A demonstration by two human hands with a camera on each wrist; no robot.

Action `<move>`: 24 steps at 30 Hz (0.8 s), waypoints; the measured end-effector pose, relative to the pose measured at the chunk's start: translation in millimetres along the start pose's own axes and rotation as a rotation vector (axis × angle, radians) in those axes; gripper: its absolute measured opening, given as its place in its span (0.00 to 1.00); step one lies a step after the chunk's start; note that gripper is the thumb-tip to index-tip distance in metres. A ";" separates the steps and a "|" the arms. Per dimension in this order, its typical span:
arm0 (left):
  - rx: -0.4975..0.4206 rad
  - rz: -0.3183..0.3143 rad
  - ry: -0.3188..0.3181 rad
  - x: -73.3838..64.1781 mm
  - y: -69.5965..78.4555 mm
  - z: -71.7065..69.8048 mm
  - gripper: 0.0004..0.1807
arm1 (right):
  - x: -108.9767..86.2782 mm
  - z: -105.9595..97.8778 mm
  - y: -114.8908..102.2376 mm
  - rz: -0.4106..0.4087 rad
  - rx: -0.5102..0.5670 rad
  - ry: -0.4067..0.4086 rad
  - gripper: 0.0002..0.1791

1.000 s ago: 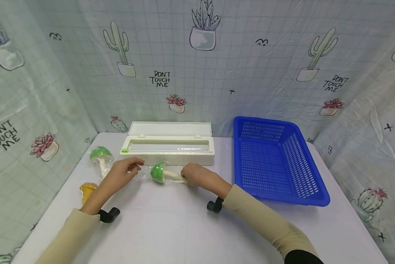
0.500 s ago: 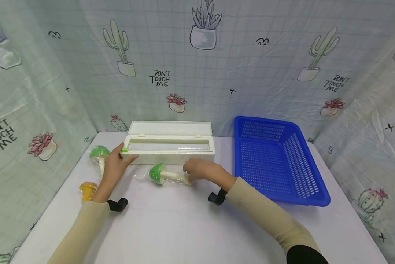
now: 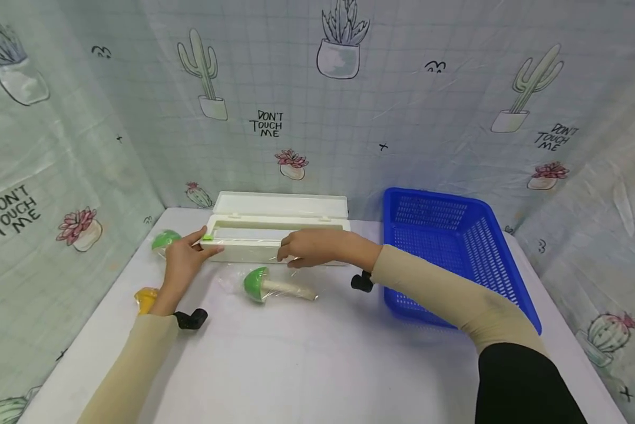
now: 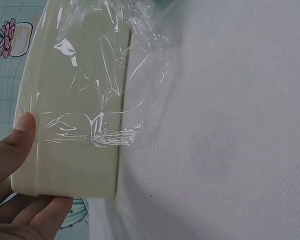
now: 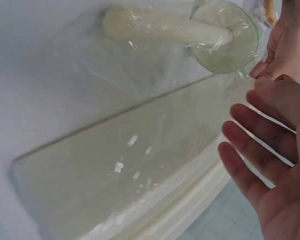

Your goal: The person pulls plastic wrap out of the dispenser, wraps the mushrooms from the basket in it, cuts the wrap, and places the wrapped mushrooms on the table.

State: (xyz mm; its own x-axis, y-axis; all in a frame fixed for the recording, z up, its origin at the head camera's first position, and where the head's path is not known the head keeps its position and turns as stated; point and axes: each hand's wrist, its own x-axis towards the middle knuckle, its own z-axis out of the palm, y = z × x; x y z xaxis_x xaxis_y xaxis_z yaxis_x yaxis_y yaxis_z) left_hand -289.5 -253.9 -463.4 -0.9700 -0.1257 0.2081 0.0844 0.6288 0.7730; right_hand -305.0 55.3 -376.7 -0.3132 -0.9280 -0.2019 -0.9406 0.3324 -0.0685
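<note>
A white cling film dispenser (image 3: 238, 253) lies at the back of the table with its lid raised and a small green cutter (image 3: 207, 238) at its left end. My left hand (image 3: 184, 263) grips that end, thumb on one face and fingers round the edge. In front of the box lies a mushroom-shaped object (image 3: 255, 285) with a green cap and pale stem, in clear film (image 4: 100, 100) that reaches the box. My right hand (image 3: 317, 247) hovers over the box's front, fingers spread and thumb near the index finger. Whether its fingertips touch the film I cannot tell.
A blue perforated basket (image 3: 429, 250) stands at the right, partly behind the right sleeve. Beyond the left hand is another green-capped mushroom (image 3: 165, 240). A yellow object (image 3: 145, 299) lies beside the left wrist, partly hidden. A patterned curtain (image 3: 381, 106) backs the table.
My right hand has let go of the mushroom's stem end and moved up to the dispenser. My left hand has moved from the film to the dispenser's left end. The view has shifted slightly.
</note>
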 end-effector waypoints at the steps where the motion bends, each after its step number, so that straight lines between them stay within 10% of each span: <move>1: -0.003 -0.001 0.005 0.7 -0.5 -0.6 0.38 | 5.3 -3.4 1.3 -0.017 -0.002 0.011 0.16; 15: -0.098 -0.023 0.062 1.5 -5.9 0.0 0.37 | 105.4 -25.9 7.2 -0.125 -0.060 0.103 0.14; 24: -0.055 -0.030 0.087 3.0 -6.8 -0.3 0.35 | 158.8 -31.7 10.8 -0.019 -0.010 0.106 0.13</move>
State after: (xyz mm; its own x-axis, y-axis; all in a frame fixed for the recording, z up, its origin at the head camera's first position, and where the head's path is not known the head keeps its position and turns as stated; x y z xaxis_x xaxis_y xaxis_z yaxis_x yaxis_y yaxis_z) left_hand -293.0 -258.8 -467.9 -0.9491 -0.2116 0.2333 0.0700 0.5806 0.8112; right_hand -369.1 -93.8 -378.5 -0.3072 -0.9467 -0.0965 -0.9475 0.3138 -0.0617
